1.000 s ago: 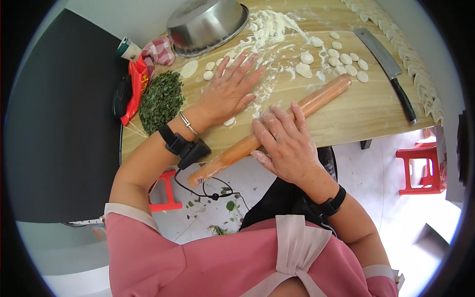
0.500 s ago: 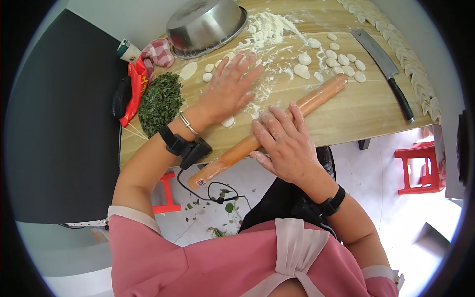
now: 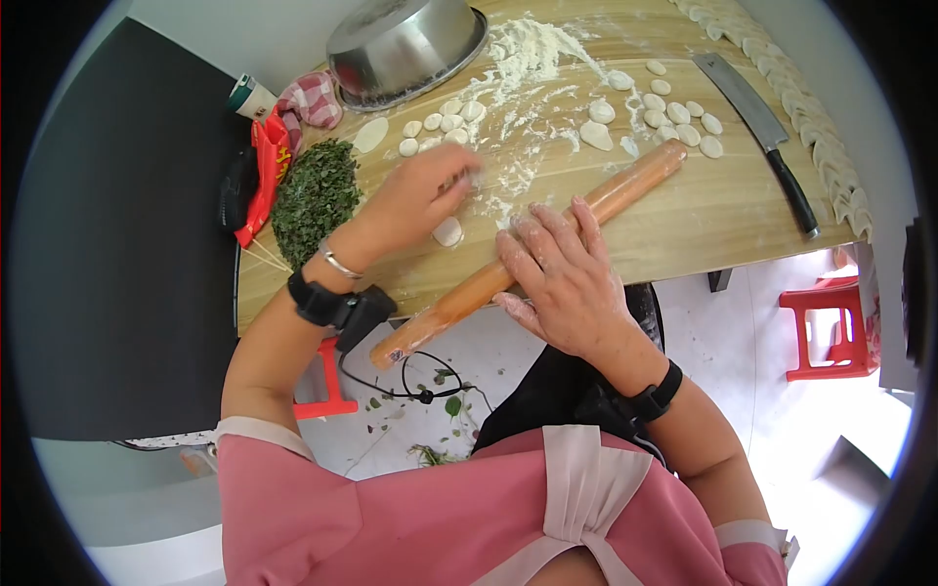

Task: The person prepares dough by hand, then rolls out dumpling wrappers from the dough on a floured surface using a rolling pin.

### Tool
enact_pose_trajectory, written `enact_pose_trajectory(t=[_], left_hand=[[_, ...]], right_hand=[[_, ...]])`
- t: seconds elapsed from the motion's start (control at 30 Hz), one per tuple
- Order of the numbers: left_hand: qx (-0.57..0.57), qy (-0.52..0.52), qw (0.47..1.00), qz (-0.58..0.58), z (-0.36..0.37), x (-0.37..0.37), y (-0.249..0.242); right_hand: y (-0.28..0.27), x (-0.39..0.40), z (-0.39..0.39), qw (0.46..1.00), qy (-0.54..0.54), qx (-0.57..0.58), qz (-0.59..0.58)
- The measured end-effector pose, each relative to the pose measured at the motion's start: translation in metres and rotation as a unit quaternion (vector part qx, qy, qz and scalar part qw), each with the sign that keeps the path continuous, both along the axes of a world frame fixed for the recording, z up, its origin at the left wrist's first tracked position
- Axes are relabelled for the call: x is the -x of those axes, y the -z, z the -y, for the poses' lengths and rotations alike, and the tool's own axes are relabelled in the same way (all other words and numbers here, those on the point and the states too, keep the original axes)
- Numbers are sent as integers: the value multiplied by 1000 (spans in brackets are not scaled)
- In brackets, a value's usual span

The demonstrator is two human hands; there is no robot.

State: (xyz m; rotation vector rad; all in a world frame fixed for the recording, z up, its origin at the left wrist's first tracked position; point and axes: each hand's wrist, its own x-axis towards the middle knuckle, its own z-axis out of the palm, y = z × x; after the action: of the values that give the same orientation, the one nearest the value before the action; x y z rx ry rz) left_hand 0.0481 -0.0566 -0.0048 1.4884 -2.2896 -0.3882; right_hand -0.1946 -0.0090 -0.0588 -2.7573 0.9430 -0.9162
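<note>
The right hand [image 3: 567,281] rests nearly flat, ungripping, over the rolling pin [image 3: 627,189], likely steadying it; the left hand [image 3: 422,188] is half curled, any hold too blurred to tell.

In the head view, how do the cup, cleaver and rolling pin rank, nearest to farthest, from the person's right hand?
1. Rolling pin: directly under the right hand.
2. Cleaver: off to the hand's right.
3. Cup: far over at upper left.
</note>
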Motion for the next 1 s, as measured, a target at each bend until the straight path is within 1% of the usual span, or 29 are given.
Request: enact_pose_trajectory(t=[0.07,0.17,0.2,0.27,0.3,0.37,0.47,0.57,0.6,0.63,0.67,0.7,0.77,0.83,0.87,0.9,0.93,0.97,1.0], left_hand=[[-70,126,989,30,-10,-12,-6],[-36,131,990,28,-27,-13,-12],[-32,131,990,28,-32,-13,-13],[-87,41,995,7,-40,-14,-13],[-83,42,996,6,-43,-12,-12],[-172,-75,982,-6,-49,-8,-8],[-139,-89,986,-28,-56,-5,0],[-115,-75,990,-32,-56,-5,2],[-114,-75,990,-33,-54,-6,2],[-114,-43,992,-40,-51,-7,2],[-115,-12,992,-47,-49,-9,2],[-113,-11,992,-49,-48,-10,1],[-165,-6,983,-75,-43,-13,-2],[-141,10,987,-71,-39,-16,-3],[-120,24,990,-66,-38,-18,-2],[-121,24,990,-69,-37,-21,-1],[-99,41,993,-48,-34,-25,0],[-77,57,995,-27,-32,-27,1],[-102,46,993,-28,-32,-25,-5]], right_hand=[[0,0,0,1000,-1,0,-4],[1,0,-1,1000,2,11,-8],[1,0,-2,1000,2,12,-5],[1,0,-2,1000,2,19,-4],[2,-1,-3,1000,4,22,-1],[3,0,-4,1000,9,29,0],[0,-1,-3,999,9,52,13],[-9,-8,3,998,-2,57,-3],[-14,-13,7,999,-9,33,-28],[-19,-19,12,998,-16,10,-53],[-19,-25,19,998,-15,11,-55],[-15,-33,27,998,-30,-1,-50],[-15,-47,38,998,-44,-10,-49],[-15,-58,45,997,13,-42,-59],[-15,-62,49,997,13,-43,-63],[-12,-67,54,997,29,-22,-63],[-10,-71,60,997,46,0,-63],[-9,-76,66,997,46,-1,-66],[-3,-81,76,997,53,-4,-59]])
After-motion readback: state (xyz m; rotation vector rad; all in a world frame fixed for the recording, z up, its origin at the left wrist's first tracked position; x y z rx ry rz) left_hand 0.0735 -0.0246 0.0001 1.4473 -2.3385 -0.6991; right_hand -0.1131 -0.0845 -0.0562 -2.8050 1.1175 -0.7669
